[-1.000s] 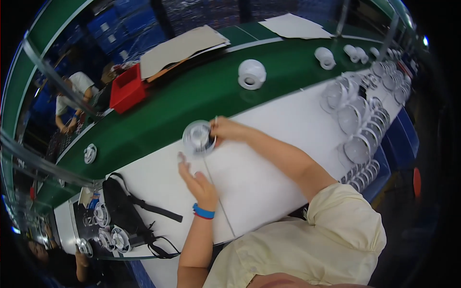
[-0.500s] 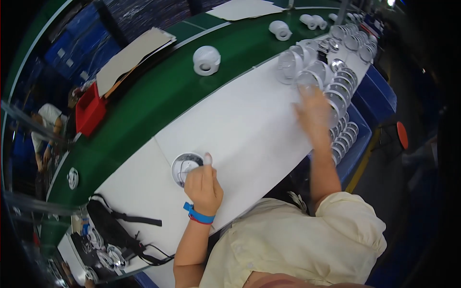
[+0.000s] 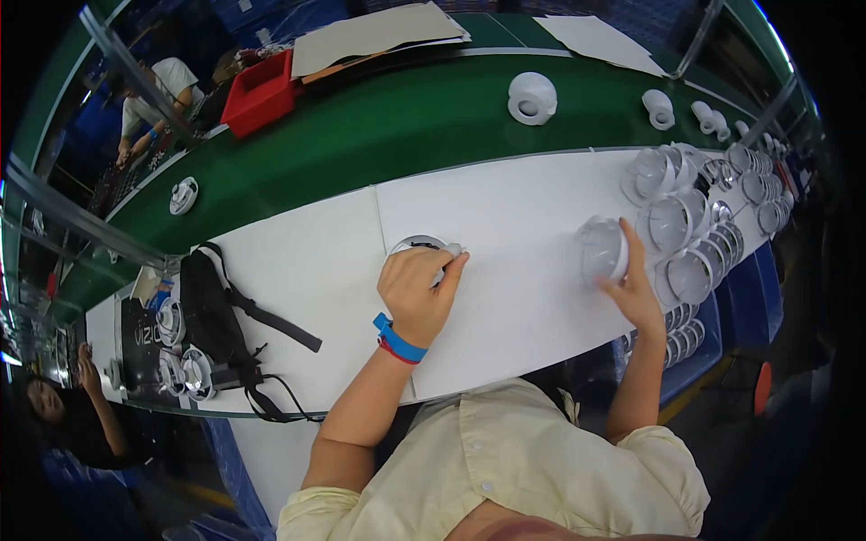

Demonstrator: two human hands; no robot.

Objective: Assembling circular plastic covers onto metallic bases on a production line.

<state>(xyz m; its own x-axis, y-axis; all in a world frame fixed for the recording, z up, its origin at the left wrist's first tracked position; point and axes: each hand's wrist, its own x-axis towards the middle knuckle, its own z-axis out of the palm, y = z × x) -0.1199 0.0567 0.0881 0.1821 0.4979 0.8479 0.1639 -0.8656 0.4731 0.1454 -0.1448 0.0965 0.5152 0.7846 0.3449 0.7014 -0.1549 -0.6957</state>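
Over the middle of the white tabletop, my left hand [image 3: 418, 293] curls its fingers around the near side of a round white part [image 3: 417, 242] with a dark inside. The hand hides most of that part. A pale cover is on my left thumb tip. To the right, my right hand [image 3: 639, 293] grips a translucent cup-shaped cover [image 3: 602, 251] with a white rim, thumb below and fingers along its right side. Motion slightly blurs the cover. Beyond that hand stand nested rows of similar covers [image 3: 669, 225].
A green conveyor [image 3: 361, 149] runs behind the table, carrying white round housings [image 3: 532, 99]. On the left lie a black strapped bag [image 3: 207, 307] and several white round parts [image 3: 197, 371]. A red bin [image 3: 259, 95] and cardboard sheets [image 3: 379, 41] sit across the belt. Other people are at the left.
My right hand has come away from the stacked covers, bringing one cover left over the table. My left hand stays at the round part. The whole view has turned.
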